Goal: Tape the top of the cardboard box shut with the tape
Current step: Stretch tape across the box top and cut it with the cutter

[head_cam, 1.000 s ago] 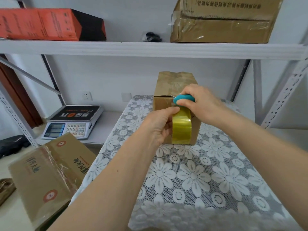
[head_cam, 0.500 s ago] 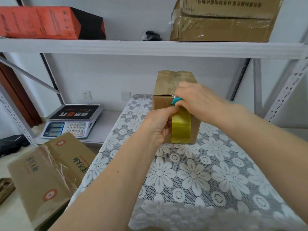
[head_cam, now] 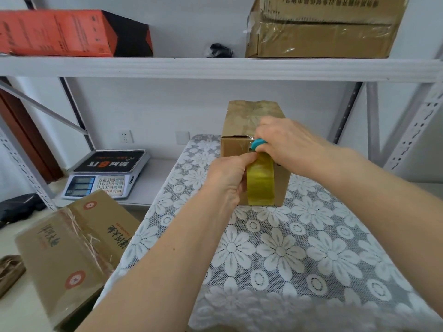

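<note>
A small brown cardboard box [head_cam: 242, 121] stands upright at the far end of the table, old clear tape shining on its top. My left hand [head_cam: 227, 180] presses a roll of yellowish tape [head_cam: 260, 180] on edge against the box's front face. My right hand [head_cam: 290, 142] is closed round a small teal cutter [head_cam: 258, 143], held at the box's top front edge just above the roll. The cutter's blade and the tape's free end are hidden by my fingers.
A lace flower cloth [head_cam: 299, 248] covers the table. A weighing scale [head_cam: 107, 173] sits on a low shelf to the left, with a larger printed carton [head_cam: 72, 240] leaning below it. The shelf board [head_cam: 215, 68] overhead carries an orange box [head_cam: 60, 32] and a big carton [head_cam: 323, 27].
My right hand has turned over the teal cutter and shifted it slightly left, from the top of the roll to the box's top front edge. The left hand and roll stay put.
</note>
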`<state>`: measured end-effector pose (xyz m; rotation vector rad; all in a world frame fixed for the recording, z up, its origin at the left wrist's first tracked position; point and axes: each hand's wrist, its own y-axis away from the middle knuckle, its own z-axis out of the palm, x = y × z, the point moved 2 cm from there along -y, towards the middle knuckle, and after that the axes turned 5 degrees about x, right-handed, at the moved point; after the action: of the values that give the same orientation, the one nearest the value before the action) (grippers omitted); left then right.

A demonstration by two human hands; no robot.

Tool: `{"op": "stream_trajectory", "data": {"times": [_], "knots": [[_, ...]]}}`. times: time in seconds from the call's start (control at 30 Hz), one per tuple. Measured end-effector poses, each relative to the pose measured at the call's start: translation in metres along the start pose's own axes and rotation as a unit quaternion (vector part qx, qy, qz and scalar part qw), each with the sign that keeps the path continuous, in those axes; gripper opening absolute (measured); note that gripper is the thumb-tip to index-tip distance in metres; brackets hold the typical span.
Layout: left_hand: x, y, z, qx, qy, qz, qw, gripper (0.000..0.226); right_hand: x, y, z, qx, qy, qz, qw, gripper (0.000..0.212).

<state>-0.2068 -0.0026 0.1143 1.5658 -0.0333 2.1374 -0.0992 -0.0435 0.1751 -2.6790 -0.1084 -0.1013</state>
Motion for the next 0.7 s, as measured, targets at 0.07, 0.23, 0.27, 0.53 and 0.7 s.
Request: {"op": "stream_trajectory", "data": {"times": [0.07,0.23,0.27,0.53,0.7], "knots": [[-0.0005,0.0,0.0002,0.003,-0.006,0.002,1.0,0.008,0.0002,-0.0005,0.0005,-0.002,0.0,0.002,1.0,0.018],[-0.0013,0.0,0.0015,0.012,-0.019,0.009,1.0,0.015,-0.0002,-0.0007,0.0007,-0.016,-0.002,0.007,1.0,0.015],[-0.0015,0.0,0.0017,0.016,-0.02,0.01,1.0,0.02,-0.0012,-0.0012,0.0009,-0.02,0.0,0.006,1.0,0.016],[-0.003,-0.0009,0.0026,0.025,-0.039,0.011,0.999,0.025,-0.0019,-0.0001,0.0001,-0.016,0.006,0.008,1.0,0.017],[-0.0024,-0.002,0.0013,0.027,-0.042,0.012,0.999,0.016,-0.0064,-0.0074,-0.0001,-0.017,0.023,0.0,1.0,0.018]]}}
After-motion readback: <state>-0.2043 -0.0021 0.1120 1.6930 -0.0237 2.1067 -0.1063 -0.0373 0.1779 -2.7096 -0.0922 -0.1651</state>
